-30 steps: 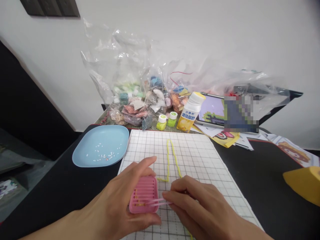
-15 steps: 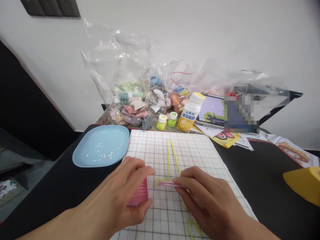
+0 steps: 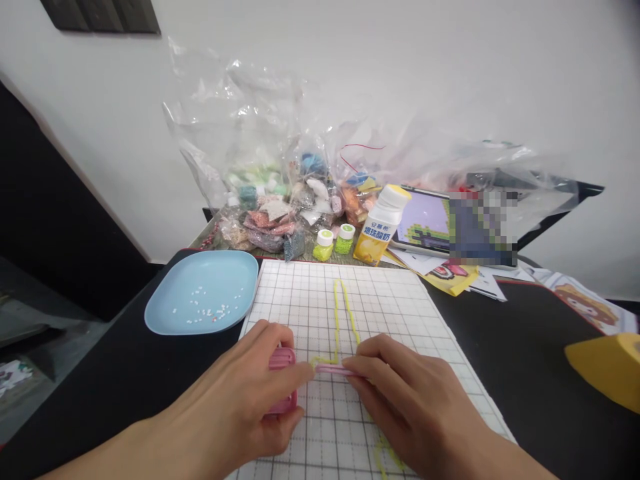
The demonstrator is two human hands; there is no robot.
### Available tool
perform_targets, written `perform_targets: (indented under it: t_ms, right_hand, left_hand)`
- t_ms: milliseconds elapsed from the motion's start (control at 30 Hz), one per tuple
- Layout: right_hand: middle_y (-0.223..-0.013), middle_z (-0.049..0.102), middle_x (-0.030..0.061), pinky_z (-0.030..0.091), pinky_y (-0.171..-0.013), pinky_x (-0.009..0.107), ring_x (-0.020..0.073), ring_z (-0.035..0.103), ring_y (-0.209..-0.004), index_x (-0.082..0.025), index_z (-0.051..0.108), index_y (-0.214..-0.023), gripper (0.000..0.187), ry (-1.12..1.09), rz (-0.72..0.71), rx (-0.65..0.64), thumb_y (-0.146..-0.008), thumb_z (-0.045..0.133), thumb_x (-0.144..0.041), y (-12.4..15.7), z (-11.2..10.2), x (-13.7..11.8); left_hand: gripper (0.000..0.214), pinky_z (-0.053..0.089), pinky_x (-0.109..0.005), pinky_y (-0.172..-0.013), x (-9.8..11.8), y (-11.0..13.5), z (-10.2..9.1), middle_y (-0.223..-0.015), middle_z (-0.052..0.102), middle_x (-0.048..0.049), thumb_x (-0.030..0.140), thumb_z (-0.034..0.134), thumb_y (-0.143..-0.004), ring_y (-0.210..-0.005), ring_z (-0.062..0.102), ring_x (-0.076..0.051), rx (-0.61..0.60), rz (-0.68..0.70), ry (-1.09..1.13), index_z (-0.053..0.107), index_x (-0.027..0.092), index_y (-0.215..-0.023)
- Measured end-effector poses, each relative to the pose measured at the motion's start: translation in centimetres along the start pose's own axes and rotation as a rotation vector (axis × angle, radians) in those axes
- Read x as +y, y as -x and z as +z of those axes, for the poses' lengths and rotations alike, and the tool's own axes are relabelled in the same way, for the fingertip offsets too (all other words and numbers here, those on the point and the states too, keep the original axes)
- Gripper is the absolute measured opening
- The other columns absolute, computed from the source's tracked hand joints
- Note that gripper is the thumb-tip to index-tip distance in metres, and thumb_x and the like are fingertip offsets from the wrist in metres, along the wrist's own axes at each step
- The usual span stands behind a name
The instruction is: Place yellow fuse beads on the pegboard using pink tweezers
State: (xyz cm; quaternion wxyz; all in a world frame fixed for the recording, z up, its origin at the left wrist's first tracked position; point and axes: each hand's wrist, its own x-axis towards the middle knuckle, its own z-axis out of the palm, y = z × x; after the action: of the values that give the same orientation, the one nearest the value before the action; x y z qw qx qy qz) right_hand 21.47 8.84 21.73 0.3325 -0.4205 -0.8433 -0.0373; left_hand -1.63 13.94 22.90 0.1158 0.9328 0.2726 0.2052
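Observation:
My left hand (image 3: 245, 393) is closed around a small pink ridged tray (image 3: 283, 359), its index finger reaching past the tray's right side. In my right hand (image 3: 413, 387) is a pair of pink tweezers (image 3: 333, 369), pinched between thumb and fingers and pointing left, their tip close to my left index fingertip. Whether the tip holds a bead is too small to tell. Beneath both hands lies a white gridded pegboard (image 3: 290, 287). A thin outline of yellow-green beads (image 3: 337, 320) runs up it to a narrow peak; part of it is hidden by my right hand.
A blue plate (image 3: 170, 293) with scattered white beads sits left of the board. Behind stand two small jars of green beads (image 3: 345, 240), a yogurt bottle (image 3: 383, 227), bagged beads (image 3: 270, 227) and a tablet (image 3: 423, 217). A yellow object (image 3: 610, 367) is at the right.
The pink tray has tilted in my left hand, and its index finger has moved down and right. The tweezers have shifted slightly left, their tip now nearer that finger.

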Motion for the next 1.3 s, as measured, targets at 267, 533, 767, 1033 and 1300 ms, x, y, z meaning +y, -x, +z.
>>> perform_targets:
  t_ms: [267, 533, 767, 1033, 1300]
  right_hand:
    - [-0.081, 0.062, 0.0049, 0.050, -0.045, 0.026, 0.0153, 0.060, -0.062, -0.016, 0.059, -0.102, 0.016, 0.000, 0.008, 0.004, -0.097, 0.044, -0.014, 0.0, 0.1, 0.0]
    - [-0.081, 0.061, 0.0015, 0.047, -0.047, 0.024, 0.0116, 0.058, -0.060, -0.019, 0.060, -0.100, 0.011, -0.008, 0.069, 0.031, -0.095, 0.051, -0.015, 0.2, -0.7, 0.7]
    - [-0.076, 0.059, 0.0002, 0.045, -0.045, 0.024, 0.0108, 0.055, -0.056, -0.019, 0.060, -0.090, 0.007, 0.002, 0.060, 0.004, -0.094, 0.054, -0.017, 0.4, -0.9, 1.1]
    - [-0.081, 0.061, 0.0012, 0.044, -0.047, 0.024, 0.0099, 0.055, -0.059, -0.017, 0.061, -0.093, 0.011, 0.058, -0.022, -0.031, -0.097, 0.051, -0.020, 0.4, -0.8, 1.3]
    - [-0.077, 0.061, -0.0010, 0.041, -0.046, 0.023, 0.0086, 0.054, -0.057, -0.019, 0.059, -0.090, 0.012, 0.140, -0.051, 0.023, -0.097, 0.050, -0.018, 0.3, -1.2, 1.1]
  left_hand:
    - [0.030, 0.053, -0.033, -0.065, -0.3, 0.2, 1.0, -0.095, 0.052, -0.0064, 0.012, 0.053, -0.067, -0.081, 0.053, -0.021, 0.027, -0.005, -0.022, 0.066, 0.023, -0.093]
    - [0.028, 0.052, -0.031, -0.066, -0.5, 0.3, 0.9, -0.096, 0.052, -0.0059, 0.013, 0.053, -0.068, -0.083, 0.053, -0.021, 0.039, -0.004, 0.013, 0.063, 0.024, -0.093]
    - [0.047, 0.054, -0.038, -0.081, -0.3, 0.4, 0.4, -0.106, 0.058, -0.0056, 0.008, 0.051, -0.075, -0.094, 0.059, -0.024, 0.080, 0.001, 0.042, 0.045, 0.024, -0.118]
    - [0.049, 0.054, -0.040, -0.083, -0.3, 0.2, 0.2, -0.108, 0.059, -0.0053, 0.009, 0.052, -0.077, -0.097, 0.060, -0.025, 0.056, -0.025, 0.051, 0.041, 0.025, -0.122]
    - [0.047, 0.055, -0.039, -0.082, -0.3, 0.3, 0.5, -0.108, 0.057, -0.0063, 0.009, 0.048, -0.080, -0.097, 0.058, -0.024, 0.087, -0.006, 0.016, 0.038, 0.021, -0.125]
